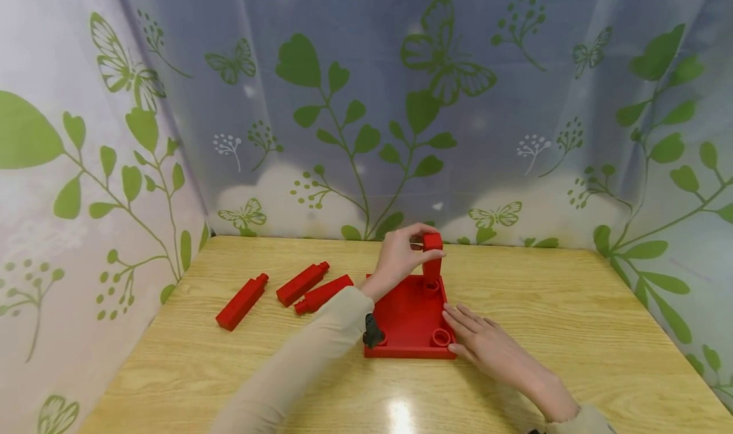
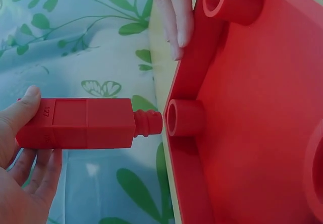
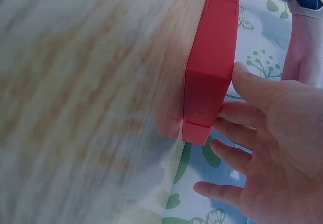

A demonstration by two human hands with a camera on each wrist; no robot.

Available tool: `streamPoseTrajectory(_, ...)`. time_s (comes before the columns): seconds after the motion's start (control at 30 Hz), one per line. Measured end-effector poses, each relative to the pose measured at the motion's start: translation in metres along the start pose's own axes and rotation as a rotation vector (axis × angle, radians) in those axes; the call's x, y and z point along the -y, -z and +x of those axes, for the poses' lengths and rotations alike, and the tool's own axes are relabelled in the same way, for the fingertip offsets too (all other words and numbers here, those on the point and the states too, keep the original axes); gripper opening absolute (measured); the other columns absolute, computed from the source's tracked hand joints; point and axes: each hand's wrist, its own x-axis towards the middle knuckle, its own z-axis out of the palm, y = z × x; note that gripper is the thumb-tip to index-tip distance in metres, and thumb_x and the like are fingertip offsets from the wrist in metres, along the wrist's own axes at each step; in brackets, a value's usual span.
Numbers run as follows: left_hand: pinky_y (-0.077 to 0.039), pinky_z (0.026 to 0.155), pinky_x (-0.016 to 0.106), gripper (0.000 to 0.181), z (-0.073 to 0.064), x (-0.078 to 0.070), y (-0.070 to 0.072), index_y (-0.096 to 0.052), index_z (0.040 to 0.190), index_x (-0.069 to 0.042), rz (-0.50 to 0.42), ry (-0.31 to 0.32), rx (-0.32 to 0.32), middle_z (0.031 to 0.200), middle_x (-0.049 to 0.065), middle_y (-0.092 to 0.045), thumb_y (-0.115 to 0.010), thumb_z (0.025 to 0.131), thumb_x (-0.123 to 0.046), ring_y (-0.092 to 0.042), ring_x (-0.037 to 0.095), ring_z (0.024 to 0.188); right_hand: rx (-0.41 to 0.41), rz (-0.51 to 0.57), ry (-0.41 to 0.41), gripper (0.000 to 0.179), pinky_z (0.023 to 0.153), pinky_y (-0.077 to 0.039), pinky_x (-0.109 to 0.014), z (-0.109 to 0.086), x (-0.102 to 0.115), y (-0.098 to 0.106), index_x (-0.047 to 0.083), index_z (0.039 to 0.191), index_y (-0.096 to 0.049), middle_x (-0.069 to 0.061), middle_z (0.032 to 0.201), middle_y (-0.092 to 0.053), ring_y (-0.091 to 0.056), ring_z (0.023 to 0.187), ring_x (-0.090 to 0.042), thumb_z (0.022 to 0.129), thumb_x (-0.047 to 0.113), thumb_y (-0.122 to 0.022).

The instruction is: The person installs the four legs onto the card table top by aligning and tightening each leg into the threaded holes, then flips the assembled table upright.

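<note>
Curtained tabletop workspace, butterfly-print curtains [image 1: 378, 160], wood-grain table [image 1: 572, 319]

The number "127" [image 2: 46, 111] stands on the red, square-sided plastic leg with a threaded tip [image 2: 108, 123]; a fainter marking [image 2: 47, 136] beside it is illegible.

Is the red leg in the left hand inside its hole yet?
It's out: the red leg shows its whole ridged end outside the round socket.

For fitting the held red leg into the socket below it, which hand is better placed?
Probably the left hand: it grips the red leg, threaded end facing the socket. The right hand touches the red tray, holding nothing.
</note>
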Motion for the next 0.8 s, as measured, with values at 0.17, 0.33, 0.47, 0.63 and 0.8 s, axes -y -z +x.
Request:
streamPoseTrajectory(0.17,-0.058,0.084,0.022,0.041,-0.001,0.002,-0.006,-0.072,0.121,-0.011,0.013,0.008,0.017,0.111,0.005,-0.074,-0.086,0.083,-0.022,-0.07,0.015,0.099,-0.001,-0.001,0.007,0.059,0.108,-0.04,-0.063,0.0,0.0,-0.001,0.0,0.151,-0.046,-0.015,0.159,-0.04,-0.038,0.145,-0.04,0.104,0.034,-0.057)
streamPoseTrajectory(0.33,-0.059,0.085,0.024,0.042,-0.004,0.005,-0.009,-0.072,0.121,-0.012,0.025,0.022,0.025,0.111,0.005,-0.074,-0.085,0.083,-0.023,-0.07,0.016,0.1,-0.005,-0.004,0.009,0.059,0.108,-0.04,-0.063,0.0,0.0,-0.001,0.0,0.15,-0.046,-0.016,0.158,-0.041,-0.039,0.144,-0.04,0.103,0.033,-0.058)
streamPoseTrajectory(0.47,-0.058,0.083,0.021,0.041,-0.006,0.008,-0.013,-0.071,0.122,-0.013,0.031,0.026,0.044,0.113,0.005,-0.073,-0.085,0.084,-0.023,-0.071,0.017,0.099,-0.007,0.0,0.006,0.059,0.109,-0.039,-0.063,0.0,0.001,-0.001,0.0,0.15,-0.046,-0.015,0.158,-0.041,-0.038,0.145,-0.039,0.103,0.033,-0.058)
streamPoseTrajectory(0.63,-0.057,0.081,0.018,0.04,-0.007,0.013,-0.017,-0.071,0.122,-0.014,0.012,0.044,0.063,0.115,0.005,-0.073,-0.084,0.085,-0.022,-0.07,0.017,0.101,-0.014,-0.006,0.014,0.058,0.108,-0.04,-0.063,0.0,0.001,0.0,0.0,0.15,-0.047,-0.016,0.158,-0.042,-0.04,0.144,-0.04,0.103,0.034,-0.057)
streamPoseTrajectory(0.8,-0.058,0.08,0.019,0.041,-0.005,0.015,-0.021,-0.07,0.123,-0.014,0.011,0.066,0.05,0.115,0.006,-0.072,-0.084,0.086,-0.024,-0.07,0.018,0.099,-0.02,-0.015,0.024,0.058,0.107,-0.042,-0.062,0.001,0.001,0.0,0.0,0.149,-0.048,-0.016,0.157,-0.043,-0.041,0.143,-0.04,0.104,0.035,-0.057)
